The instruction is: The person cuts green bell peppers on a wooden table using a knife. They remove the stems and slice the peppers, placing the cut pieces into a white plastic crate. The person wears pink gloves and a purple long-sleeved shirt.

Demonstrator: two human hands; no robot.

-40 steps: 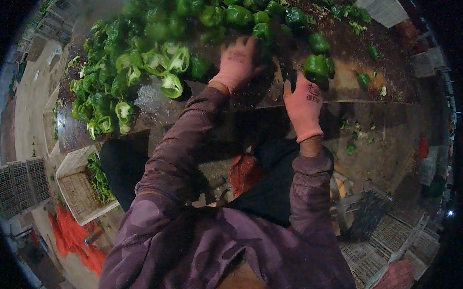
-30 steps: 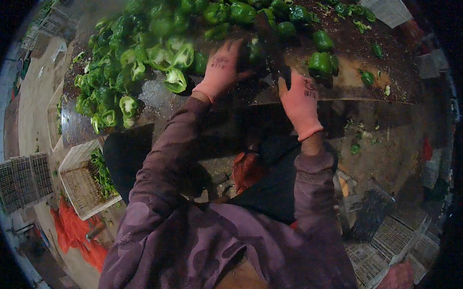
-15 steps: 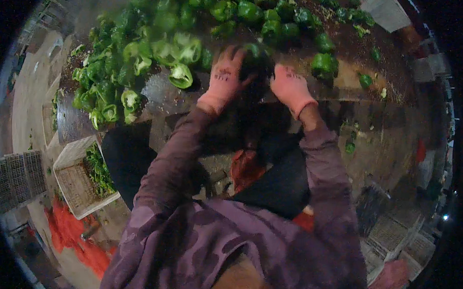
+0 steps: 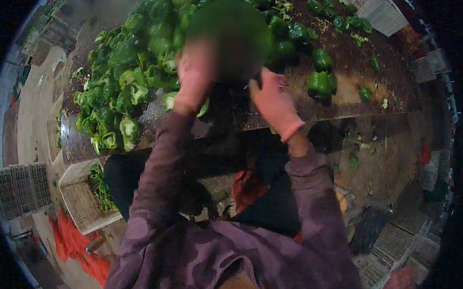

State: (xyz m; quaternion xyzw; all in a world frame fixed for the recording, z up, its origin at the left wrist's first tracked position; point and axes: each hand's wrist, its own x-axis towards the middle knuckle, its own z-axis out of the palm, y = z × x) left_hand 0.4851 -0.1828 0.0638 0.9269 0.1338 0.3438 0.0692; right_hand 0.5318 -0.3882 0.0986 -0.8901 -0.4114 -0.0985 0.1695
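Both my hands wear pink gloves over a dark wooden table. My left hand (image 4: 194,84) is beside the heap of green bell peppers (image 4: 109,64); a round blurred patch hides its fingertips and whatever they touch. To its right, my right hand (image 4: 278,103) has its fingers curled closed, with a small dark shape at the fingertips that I cannot make out. Cut-open peppers (image 4: 129,128) with pale insides lie along the heap's near side. Right of my right hand stands a whole green bell pepper (image 4: 320,84), with another pepper (image 4: 322,60) behind it.
The table's near edge (image 4: 344,117) runs just in front of my knees. Seeds and small green scraps (image 4: 365,93) are scattered on the right. A pale plastic crate (image 4: 71,200) holding green trimmings stands low on the left, near red cloth (image 4: 75,246). Stacked crates (image 4: 391,247) are at lower right.
My left hand has moved left, over where cut peppers showed. The right hand has shifted slightly left and nearer to me. The whole view has tilted a little.
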